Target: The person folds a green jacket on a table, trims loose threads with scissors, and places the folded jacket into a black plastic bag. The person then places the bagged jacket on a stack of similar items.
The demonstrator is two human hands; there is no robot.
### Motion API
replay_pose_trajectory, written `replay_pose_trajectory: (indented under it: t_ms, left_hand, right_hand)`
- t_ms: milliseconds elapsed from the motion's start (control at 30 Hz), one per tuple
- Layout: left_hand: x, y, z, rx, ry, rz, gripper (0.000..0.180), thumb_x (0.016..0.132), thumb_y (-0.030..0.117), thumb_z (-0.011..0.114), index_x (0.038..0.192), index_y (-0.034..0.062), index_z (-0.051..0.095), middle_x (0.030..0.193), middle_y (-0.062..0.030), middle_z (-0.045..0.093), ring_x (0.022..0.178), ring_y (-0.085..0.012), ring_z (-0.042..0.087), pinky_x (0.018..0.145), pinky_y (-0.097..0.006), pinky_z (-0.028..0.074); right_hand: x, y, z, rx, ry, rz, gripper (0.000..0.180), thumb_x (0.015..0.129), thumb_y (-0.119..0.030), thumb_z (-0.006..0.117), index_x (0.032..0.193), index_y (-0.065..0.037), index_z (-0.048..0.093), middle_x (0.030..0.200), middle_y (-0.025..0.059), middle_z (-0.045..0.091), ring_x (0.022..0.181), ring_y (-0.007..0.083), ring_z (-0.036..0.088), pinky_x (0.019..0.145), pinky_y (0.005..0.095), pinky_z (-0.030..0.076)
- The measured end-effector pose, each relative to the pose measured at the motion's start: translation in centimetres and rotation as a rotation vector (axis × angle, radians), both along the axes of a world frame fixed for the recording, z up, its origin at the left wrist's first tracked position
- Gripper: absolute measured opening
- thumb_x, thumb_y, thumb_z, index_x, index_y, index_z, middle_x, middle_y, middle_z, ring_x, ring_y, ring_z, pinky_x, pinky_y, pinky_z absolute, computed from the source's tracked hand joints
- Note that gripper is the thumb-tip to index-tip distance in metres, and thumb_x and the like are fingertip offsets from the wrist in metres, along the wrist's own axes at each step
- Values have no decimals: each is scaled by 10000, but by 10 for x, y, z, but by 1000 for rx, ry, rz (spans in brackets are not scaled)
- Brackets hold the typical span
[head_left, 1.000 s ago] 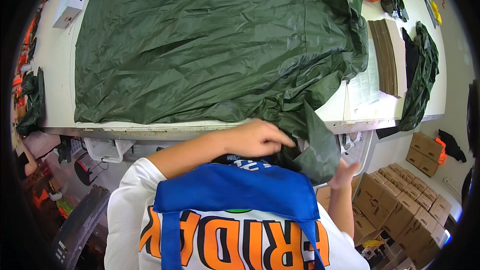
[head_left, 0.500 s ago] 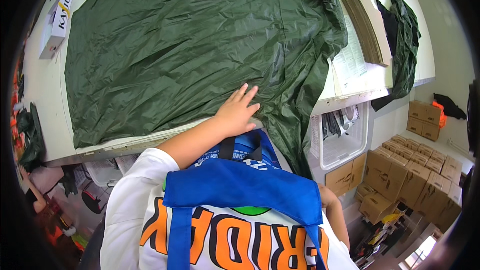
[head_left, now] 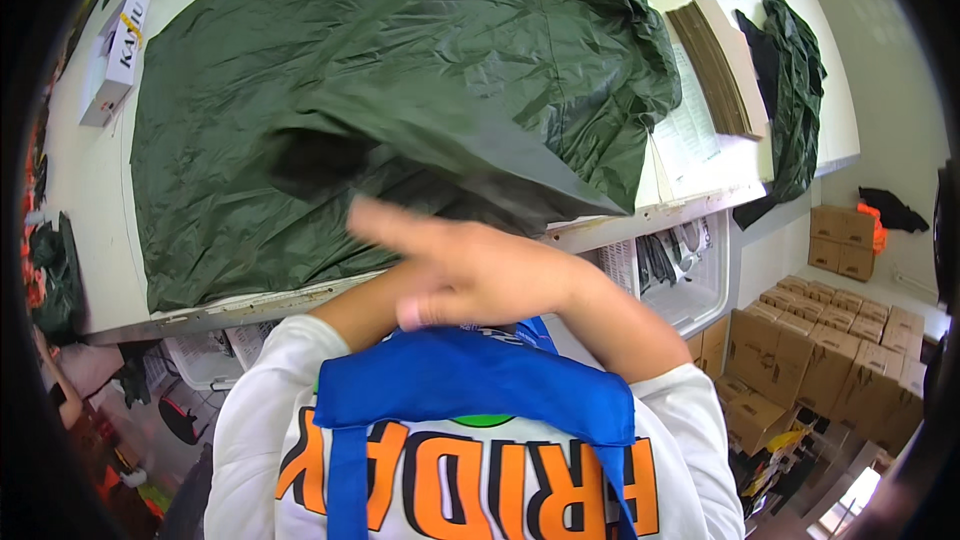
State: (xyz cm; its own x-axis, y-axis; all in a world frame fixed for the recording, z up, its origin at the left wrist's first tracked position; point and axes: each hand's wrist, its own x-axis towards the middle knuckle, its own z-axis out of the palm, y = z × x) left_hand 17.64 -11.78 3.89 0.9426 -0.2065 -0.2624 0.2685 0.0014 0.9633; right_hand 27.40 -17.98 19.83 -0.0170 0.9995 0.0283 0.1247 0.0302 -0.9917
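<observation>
A large dark green, thin, crinkled garment or sheet (head_left: 430,50) covers most of the white table. Its near right part is folded over to the left and smeared by motion, with a dark opening at the flap's left end. Close to the table's front edge, my right hand (head_left: 455,265) reaches leftward across my body just below that flap. Its fingers are stretched out and blurred, the thumb apart, with nothing visible in them. My left forearm comes in from the lower left and passes behind the right hand, which hides the left hand and its fingers.
A stack of brown cardboard sheets (head_left: 717,70) and another dark green garment (head_left: 795,90) lie on the table's right. At the far left sits a white box (head_left: 115,58). White plastic baskets (head_left: 690,310) hang below the table edge. Cardboard cartons (head_left: 830,350) are piled at right.
The hanging right corner of the green fabric has swung up and left over the rest. My right hand has come up from beside my body and crossed leftward, over the left hand.
</observation>
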Motion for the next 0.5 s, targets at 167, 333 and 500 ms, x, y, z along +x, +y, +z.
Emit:
replay_pose_trajectory:
  t_ms: [167,333,500]
  left_hand:
    - [-77,53,14,10,160,363,488,801,-8,617,1267,52,485,1321,-116,480,1113,-177,535,827,-279,495]
    - [-101,170,26,863,-7,1305,701,785,136,701,1385,53,348,1323,-139,402,1097,-221,446,851,-317,443]
    - [-68,261,38,138,423,1461,725,784,308,748,1328,-34,412,1290,-180,513,1198,-266,479,1021,-388,370]
  right_hand:
    - [136,-55,-65,-126,-412,-523,464,739,116,468,1148,-51,609,1132,106,607,1060,249,577,962,350,429]
    - [276,-173,-150,-425,-1268,-733,658,711,124,410,1330,-99,438,1330,137,480,1299,344,382,1071,431,311]
    - [313,-148,-169,-432,-1256,-544,370,779,-6,465,1124,-80,575,1195,128,575,1230,318,454,1050,468,309]
